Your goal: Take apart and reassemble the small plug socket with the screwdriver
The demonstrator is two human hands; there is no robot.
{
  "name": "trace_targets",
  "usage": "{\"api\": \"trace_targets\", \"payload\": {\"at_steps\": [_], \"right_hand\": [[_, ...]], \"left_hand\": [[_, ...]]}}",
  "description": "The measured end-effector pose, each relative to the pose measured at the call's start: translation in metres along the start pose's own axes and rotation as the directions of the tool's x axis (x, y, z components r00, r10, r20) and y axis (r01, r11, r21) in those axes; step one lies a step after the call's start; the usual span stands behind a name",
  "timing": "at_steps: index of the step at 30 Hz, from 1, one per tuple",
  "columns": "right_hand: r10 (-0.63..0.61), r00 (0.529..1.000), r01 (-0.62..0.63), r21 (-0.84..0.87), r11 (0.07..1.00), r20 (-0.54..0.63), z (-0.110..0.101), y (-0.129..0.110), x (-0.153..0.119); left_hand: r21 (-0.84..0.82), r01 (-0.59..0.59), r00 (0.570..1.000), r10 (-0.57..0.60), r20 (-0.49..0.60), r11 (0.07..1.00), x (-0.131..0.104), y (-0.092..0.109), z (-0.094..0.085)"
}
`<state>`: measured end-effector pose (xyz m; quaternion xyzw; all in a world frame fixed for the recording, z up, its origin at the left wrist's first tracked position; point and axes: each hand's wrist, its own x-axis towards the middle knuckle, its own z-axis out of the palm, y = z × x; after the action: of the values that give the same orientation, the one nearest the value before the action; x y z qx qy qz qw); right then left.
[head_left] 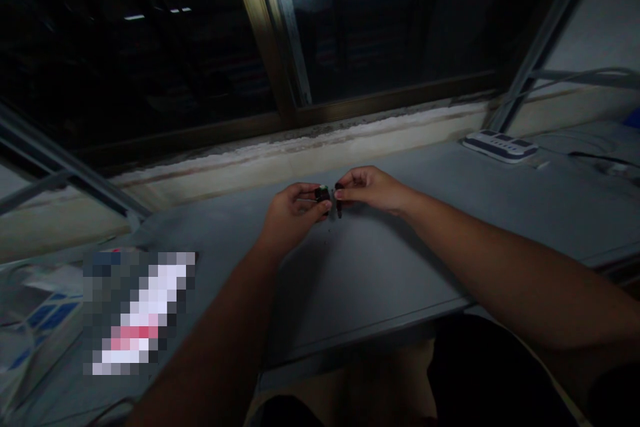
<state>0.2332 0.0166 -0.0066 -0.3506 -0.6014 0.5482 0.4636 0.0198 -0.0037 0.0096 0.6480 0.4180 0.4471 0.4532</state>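
My left hand (295, 217) pinches a small dark block (323, 195) with a bit of green at its top, between thumb and fingers. Just to the right, my right hand (367, 188) is closed on a small dark strip-like piece (339, 207), whose lower end points down. A narrow gap separates the two pieces. Both hands are over the grey table (370, 267), near its middle. A few tiny dark specks lie on the table below the hands. Fine detail of both pieces is too dim to make out.
A white and dark power strip (500, 145) sits at the back right, with cables (600, 160) beyond it. At the left are a pixelated item (140, 313) and a blue and white object (50, 313). Metal posts and a dark window stand behind the table.
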Motion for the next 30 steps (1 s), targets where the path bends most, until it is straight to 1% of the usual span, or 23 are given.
{"api": "trace_targets", "payload": {"at_steps": [5,10,13,18,24,27,30], "right_hand": [[-0.072,0.997,0.065,-0.191,0.979,-0.028,-0.017,0.004,0.004],[-0.128,0.991,0.127,-0.416,0.9,0.026,-0.025,0.004,0.001],[-0.151,0.988,0.15,-0.495,0.856,0.037,-0.026,0.001,-0.001],[-0.194,0.981,0.162,-0.541,0.825,-0.003,-0.027,-0.004,-0.002],[-0.128,0.986,0.164,-0.576,0.801,0.102,-0.029,-0.012,-0.01],[-0.124,0.987,0.159,-0.561,0.812,0.099,-0.028,-0.014,-0.01],[-0.096,0.993,0.12,-0.521,0.845,0.073,-0.028,-0.011,-0.007]], "left_hand": [[0.09,-0.028,1.0,0.029,-0.011,0.996,0.0,0.002,-0.006],[0.255,-0.089,0.995,0.097,-0.02,0.963,0.0,0.004,-0.009],[0.332,-0.121,0.991,0.13,-0.005,0.936,0.001,0.002,-0.011],[0.369,-0.15,0.987,0.158,0.007,0.918,0.001,-0.001,-0.011],[0.386,-0.162,0.985,0.169,0.017,0.908,0.002,-0.002,-0.012],[0.381,-0.158,0.986,0.165,0.014,0.911,0.001,-0.001,-0.011],[0.368,-0.156,0.986,0.164,0.008,0.917,0.0,0.001,-0.009]]}}
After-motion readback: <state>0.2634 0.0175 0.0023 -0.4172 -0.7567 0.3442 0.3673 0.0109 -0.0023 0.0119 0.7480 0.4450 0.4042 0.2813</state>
